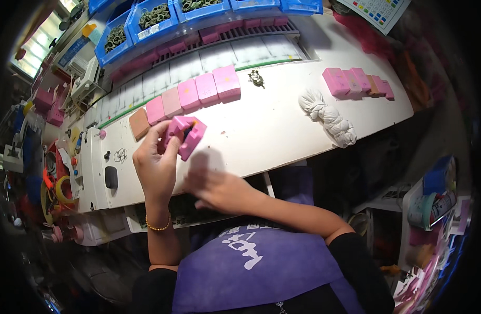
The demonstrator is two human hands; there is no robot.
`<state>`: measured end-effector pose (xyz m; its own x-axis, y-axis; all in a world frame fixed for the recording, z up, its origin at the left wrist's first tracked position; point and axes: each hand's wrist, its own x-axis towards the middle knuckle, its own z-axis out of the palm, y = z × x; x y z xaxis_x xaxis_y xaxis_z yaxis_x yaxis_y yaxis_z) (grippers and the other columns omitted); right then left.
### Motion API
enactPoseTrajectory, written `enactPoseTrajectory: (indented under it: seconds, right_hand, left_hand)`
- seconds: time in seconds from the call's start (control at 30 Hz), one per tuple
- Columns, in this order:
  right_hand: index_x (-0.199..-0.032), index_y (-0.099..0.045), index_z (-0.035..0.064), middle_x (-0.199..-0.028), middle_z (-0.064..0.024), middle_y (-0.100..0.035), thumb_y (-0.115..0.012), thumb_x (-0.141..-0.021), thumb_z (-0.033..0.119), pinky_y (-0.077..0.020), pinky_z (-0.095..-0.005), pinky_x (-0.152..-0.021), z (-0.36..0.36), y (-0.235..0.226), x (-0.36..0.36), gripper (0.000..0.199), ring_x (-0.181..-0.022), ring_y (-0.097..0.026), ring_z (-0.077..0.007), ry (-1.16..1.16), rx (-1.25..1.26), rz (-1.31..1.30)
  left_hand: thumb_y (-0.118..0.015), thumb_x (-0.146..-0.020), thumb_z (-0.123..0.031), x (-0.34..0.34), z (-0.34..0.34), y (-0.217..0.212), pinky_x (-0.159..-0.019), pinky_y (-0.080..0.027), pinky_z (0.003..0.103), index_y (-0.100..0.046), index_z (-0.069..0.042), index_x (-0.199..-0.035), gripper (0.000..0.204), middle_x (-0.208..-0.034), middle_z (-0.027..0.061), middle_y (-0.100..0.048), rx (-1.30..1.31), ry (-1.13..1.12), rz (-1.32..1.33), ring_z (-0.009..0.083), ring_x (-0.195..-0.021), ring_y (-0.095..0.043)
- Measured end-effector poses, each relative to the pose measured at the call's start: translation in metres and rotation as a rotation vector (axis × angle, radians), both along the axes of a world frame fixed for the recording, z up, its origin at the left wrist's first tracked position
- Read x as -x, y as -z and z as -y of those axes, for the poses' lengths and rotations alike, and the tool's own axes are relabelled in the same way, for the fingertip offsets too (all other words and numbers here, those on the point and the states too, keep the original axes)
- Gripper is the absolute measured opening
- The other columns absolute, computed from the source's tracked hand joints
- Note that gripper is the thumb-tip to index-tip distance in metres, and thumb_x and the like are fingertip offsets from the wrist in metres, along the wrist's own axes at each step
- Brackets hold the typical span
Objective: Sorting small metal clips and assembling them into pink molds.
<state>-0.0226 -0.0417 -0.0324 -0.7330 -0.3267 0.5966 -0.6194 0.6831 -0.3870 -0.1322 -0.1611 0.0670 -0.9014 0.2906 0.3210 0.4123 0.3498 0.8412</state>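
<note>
My left hand (159, 154) is raised over the near left part of the white table. Its thumb and fingers are closed around a pink rubber mould (195, 137), a block with stepped, notched faces and a dark gap between them. My right hand (214, 187) is just below and to the right of it, at the table's front edge. Motion blurs its fingers, so whether they hold anything cannot be seen. Behind the left hand, a row of pink blocks (204, 88) runs toward the upper right, with an orange-brown block (140, 124) at its near end.
A small dark metal piece (256, 78) lies beyond the row. To the right are a twisted white cloth (328, 118) and more pink blocks (337, 81). Blue bins (154, 20) of small metal parts stand at the back. A dark oval object (111, 178) lies at left.
</note>
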Motion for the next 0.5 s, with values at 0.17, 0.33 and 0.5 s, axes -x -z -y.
enactPoseTrajectory:
  seconds: [0.17,0.33,0.5]
  right_hand:
    - [-0.098,-0.071,0.0071,-0.094,-0.0031,-0.070,-0.083,-0.078,0.017,-0.0537,-0.0356,-0.073,-0.051,-0.034,-0.041,0.025,-0.084,-0.067,-0.0221,0.098,0.292,-0.106]
    - [-0.145,-0.045,0.0027,-0.126,-0.0140,-0.057,-0.086,-0.075,0.019,-0.0511,-0.0318,-0.081,-0.093,-0.059,-0.032,0.083,-0.099,-0.062,-0.0219,0.243,0.394,0.284]
    - [-0.142,-0.050,0.0027,-0.123,-0.0123,-0.057,-0.083,-0.079,0.013,-0.0521,-0.0292,-0.086,-0.098,-0.051,-0.031,0.072,-0.106,-0.061,-0.0190,0.201,0.533,0.509]
  left_hand:
    - [-0.072,-0.087,-0.008,-0.010,-0.012,0.003,-0.067,-0.053,0.026,-0.071,-0.001,-0.105,0.020,-0.081,0.0110,-0.072,0.114,0.264,0.051,0.0118,-0.070,-0.067]
    - [-0.073,-0.087,-0.004,-0.017,-0.044,0.017,-0.070,-0.054,0.023,-0.070,0.003,-0.103,0.018,-0.082,0.0064,-0.072,0.169,0.522,0.156,0.0095,-0.074,-0.069]
    - [-0.079,-0.083,-0.013,-0.011,-0.037,0.035,-0.077,-0.054,0.026,-0.066,-0.001,-0.117,0.039,-0.096,0.0082,-0.071,-0.127,0.633,0.477,0.0116,-0.086,-0.067]
